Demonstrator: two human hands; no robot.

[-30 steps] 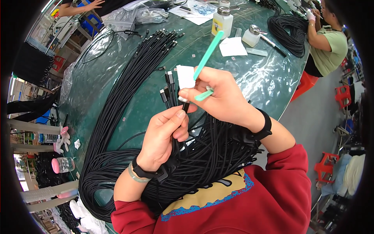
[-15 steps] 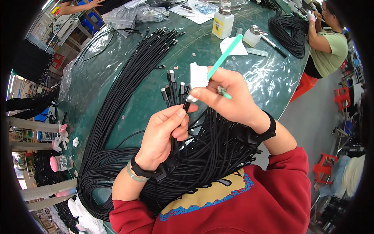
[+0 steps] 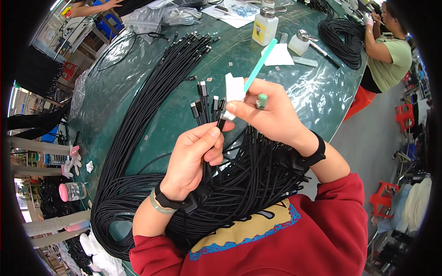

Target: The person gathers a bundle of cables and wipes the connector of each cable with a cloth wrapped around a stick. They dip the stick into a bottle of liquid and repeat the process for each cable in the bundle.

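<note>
The left hand (image 3: 191,152), at the centre of the frame, was closed in a narrow pinch: thumb and index finger gripped the black cable connector (image 3: 221,123), with the other fingers curled beneath. The right hand (image 3: 267,108), right of centre, pressed a folded white wipe (image 3: 235,88) between thumb and fingers, leaving only a thin gap filled by the wipe. A mint-green stick (image 3: 261,62) also passed through the right fingers and pointed toward the upper right; I could not tell whether the green piece near the palm was joined to it.

A cluster of cable connectors (image 3: 202,103) stood just left of the wipe. A long bundle of black cables (image 3: 138,106) curved from the upper centre to the lower left of the green table (image 3: 317,94). A bottle with a yellow label (image 3: 264,30), a smaller bottle with a metal top (image 3: 298,45) and a white sheet (image 3: 278,56) occupied the upper right of centre. A coil of black cable (image 3: 338,39) lay further right, near a co-worker (image 3: 391,50).

The connector lay directly above the left thumb, its upper end meeting the wipe's lower edge. The wipe and right thumb obstructed the view of its tip.
</note>
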